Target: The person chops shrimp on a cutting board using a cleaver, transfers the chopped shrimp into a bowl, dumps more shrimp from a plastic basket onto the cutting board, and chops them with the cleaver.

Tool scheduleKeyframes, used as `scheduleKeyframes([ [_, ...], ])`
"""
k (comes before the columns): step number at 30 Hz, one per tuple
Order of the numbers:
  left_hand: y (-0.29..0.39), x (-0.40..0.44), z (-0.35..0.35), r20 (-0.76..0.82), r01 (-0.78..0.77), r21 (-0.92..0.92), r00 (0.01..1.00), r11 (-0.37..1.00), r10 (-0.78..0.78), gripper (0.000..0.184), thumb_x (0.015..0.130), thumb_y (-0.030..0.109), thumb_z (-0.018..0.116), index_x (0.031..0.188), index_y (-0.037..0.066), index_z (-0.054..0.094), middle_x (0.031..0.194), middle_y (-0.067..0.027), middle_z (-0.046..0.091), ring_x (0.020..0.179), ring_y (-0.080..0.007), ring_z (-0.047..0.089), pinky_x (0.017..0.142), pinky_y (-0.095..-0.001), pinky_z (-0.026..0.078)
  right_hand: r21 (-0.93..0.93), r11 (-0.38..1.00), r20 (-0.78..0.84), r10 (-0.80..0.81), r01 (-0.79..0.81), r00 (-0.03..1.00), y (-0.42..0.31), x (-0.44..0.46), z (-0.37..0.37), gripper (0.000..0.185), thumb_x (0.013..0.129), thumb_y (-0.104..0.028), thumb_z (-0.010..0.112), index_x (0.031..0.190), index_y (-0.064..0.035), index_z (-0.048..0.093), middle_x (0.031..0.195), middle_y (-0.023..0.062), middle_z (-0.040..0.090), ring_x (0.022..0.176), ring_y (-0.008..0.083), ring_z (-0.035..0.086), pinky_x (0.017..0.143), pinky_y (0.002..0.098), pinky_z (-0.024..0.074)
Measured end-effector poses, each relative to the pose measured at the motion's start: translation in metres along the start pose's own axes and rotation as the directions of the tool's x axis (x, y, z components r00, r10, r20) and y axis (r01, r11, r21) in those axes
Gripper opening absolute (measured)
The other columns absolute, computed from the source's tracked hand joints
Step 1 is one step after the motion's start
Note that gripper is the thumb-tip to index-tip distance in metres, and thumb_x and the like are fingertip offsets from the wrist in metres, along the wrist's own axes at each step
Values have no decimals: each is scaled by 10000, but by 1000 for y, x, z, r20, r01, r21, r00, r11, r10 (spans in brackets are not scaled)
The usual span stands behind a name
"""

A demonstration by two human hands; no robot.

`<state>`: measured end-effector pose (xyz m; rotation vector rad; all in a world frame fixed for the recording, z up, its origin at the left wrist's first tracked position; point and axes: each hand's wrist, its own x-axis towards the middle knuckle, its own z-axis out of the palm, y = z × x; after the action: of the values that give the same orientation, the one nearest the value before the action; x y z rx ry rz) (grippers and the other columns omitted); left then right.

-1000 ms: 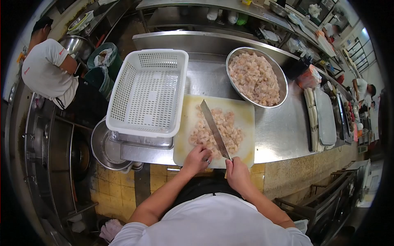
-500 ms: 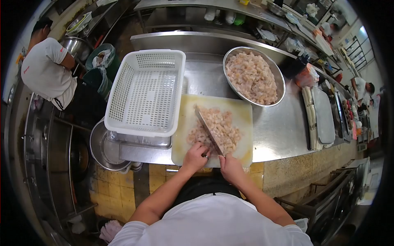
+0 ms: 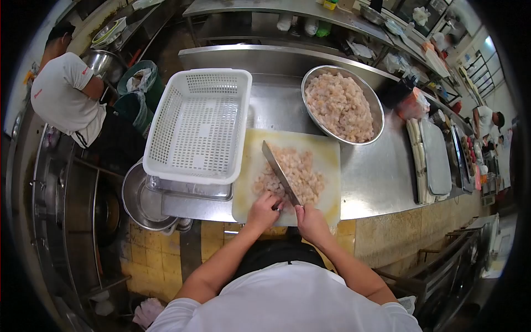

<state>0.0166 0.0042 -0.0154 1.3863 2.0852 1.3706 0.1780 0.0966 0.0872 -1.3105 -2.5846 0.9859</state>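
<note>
A long knife (image 3: pixel 281 172) lies angled over chopped pale pink meat (image 3: pixel 303 171) on the white cutting board (image 3: pixel 332 213). My right hand (image 3: pixel 312 222) is wrapped round the knife's handle at the board's near edge. Left of the blade, my left hand (image 3: pixel 264 211) has its fingers curled at the near side of the meat; what they hold, if anything, is hidden. A steel bowl (image 3: pixel 380 117) heaped with meat pieces (image 3: pixel 340 105) stands behind the board to the right.
An empty white perforated basket (image 3: pixel 245 105) sits on a metal tray (image 3: pixel 221 192) at the left. A steel pot (image 3: pixel 133 193) is beside the counter (image 3: pixel 368 188). Folded cloths (image 3: pixel 418 160) and a grey lid (image 3: pixel 437 160) lie at the right. One person (image 3: pixel 66 91) is at the left, others at the far right.
From one second ago, my right hand and the knife have shifted left, with the blade now closer to my left hand. My left hand has moved slightly left.
</note>
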Motion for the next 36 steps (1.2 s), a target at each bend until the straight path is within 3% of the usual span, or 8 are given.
scheduleKeyframes([
  [6, 3, 2, -8, -2, 27, -84, 1000, 996, -27, 244, 805, 54, 796, 1039, 54, 728, 1040, -132, 693, 889, -337, 714, 791, -412, 602, 76, 996, -15, 49, -48, 999, -40, -15, -36, 410, 1101, -314, 531, 948, 58, 611, 796, 349, 670, 782, 573, 655, 712, 644, 497],
  [8, 4, 3, -9, -27, -11, -62, 1000, 998, 9, 252, 798, 33, 796, 1035, 39, 712, 1034, -138, 687, 864, -335, 711, 782, -413, 598, 32, 999, -5, 14, -14, 1000, -11, -8, -1, 404, 1098, -310, 539, 946, 57, 607, 790, 348, 669, 771, 570, 657, 701, 645, 495],
  [11, 5, 4, -13, 71, 118, -84, 991, 989, -112, 225, 796, 23, 798, 994, 30, 691, 1003, -135, 678, 829, -331, 698, 763, -415, 588, 5, 1000, -24, -6, 6, 1000, -3, -1, 10, 381, 1098, -294, 552, 948, 54, 591, 785, 358, 658, 771, 578, 649, 673, 629, 490],
  [17, 3, 3, -11, -49, 6, -97, 999, 995, -11, 199, 812, 5, 786, 964, 33, 661, 939, -134, 647, 764, -300, 678, 698, -402, 571, 45, 999, -19, 8, -7, 1000, -34, -12, -23, 398, 1091, -309, 551, 954, 62, 596, 795, 353, 669, 760, 570, 658, 691, 646, 506],
  [26, 2, 1, -17, -20, 109, -191, 993, 976, -115, 207, 798, -19, 778, 926, 41, 626, 916, -110, 637, 721, -260, 666, 647, -361, 556, 20, 999, -11, 36, -35, 999, -16, -3, -1, 400, 1099, -312, 543, 946, 54, 590, 787, 357, 663, 769, 577, 652, 685, 640, 494],
  [29, -3, 0, -14, -147, 21, -183, 988, 983, -49, 220, 794, -15, 785, 937, 38, 627, 913, -108, 625, 742, -262, 661, 648, -365, 548, 54, 997, -13, 49, -49, 999, -36, -9, -25, 416, 1096, -326, 544, 934, 54, 592, 797, 355, 669, 774, 575, 656, 696, 648, 498],
  [32, -9, -3, -13, -160, 140, -203, 972, 969, -174, 261, 808, -20, 763, 1022, 34, 624, 1023, -144, 626, 802, -268, 659, 687, -365, 551, 60, 998, -11, 34, -33, 999, -30, -7, -9, 412, 1095, -325, 547, 937, 53, 592, 795, 353, 669, 776, 574, 658, 700, 648, 500],
  [36, 7, 15, -23, -259, 248, -55, 932, 967, -254, 406, 837, -6, 747, 1218, 30, 611, 1172, -196, 595, 899, -327, 654, 780, -392, 561, 48, 999, -31, -14, 15, 999, -12, 5, 17, 402, 1093, -320, 553, 944, 52, 588, 792, 354, 670, 774, 572, 661, 702, 650, 502],
])
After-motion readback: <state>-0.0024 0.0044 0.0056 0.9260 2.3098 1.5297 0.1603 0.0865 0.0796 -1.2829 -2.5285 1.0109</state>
